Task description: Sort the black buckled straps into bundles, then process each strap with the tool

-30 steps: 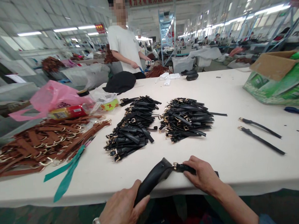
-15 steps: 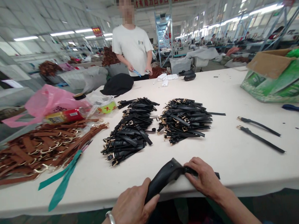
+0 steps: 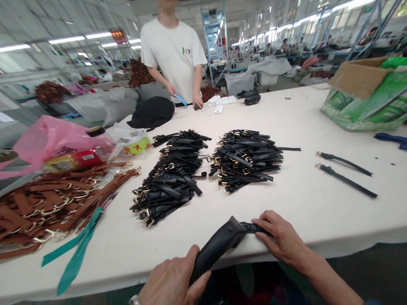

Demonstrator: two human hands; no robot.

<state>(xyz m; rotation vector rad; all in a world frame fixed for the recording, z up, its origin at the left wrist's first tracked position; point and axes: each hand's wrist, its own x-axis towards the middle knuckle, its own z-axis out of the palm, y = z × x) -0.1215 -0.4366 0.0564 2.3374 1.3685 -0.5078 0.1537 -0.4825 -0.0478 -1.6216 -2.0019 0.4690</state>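
Note:
At the table's front edge, my left hand [image 3: 174,279] is wrapped round a wide curved black piece [image 3: 217,247], which tilts up to the right. My right hand [image 3: 281,235] pinches a narrow black strap [image 3: 251,227] against the upper right end of that piece; the fingers partly cover the strap. Beyond my hands lie two heaps of black buckled straps, a left heap [image 3: 172,172] and a right heap [image 3: 246,159]. Two single black straps [image 3: 348,181] lie apart on the right.
Brown straps [image 3: 25,203], teal ribbons [image 3: 77,250] and a pink bag [image 3: 52,137] cover the left of the white table [image 3: 307,115]. A black cap [image 3: 153,112] lies farther back. A green bag with a box [image 3: 371,98] stands at the right. A person [image 3: 172,49] stands across the table.
The view has shifted slightly. My right hand's fingers sit a little farther from the curved piece, and more of the narrow strap shows. The other person's hand has lowered to the table.

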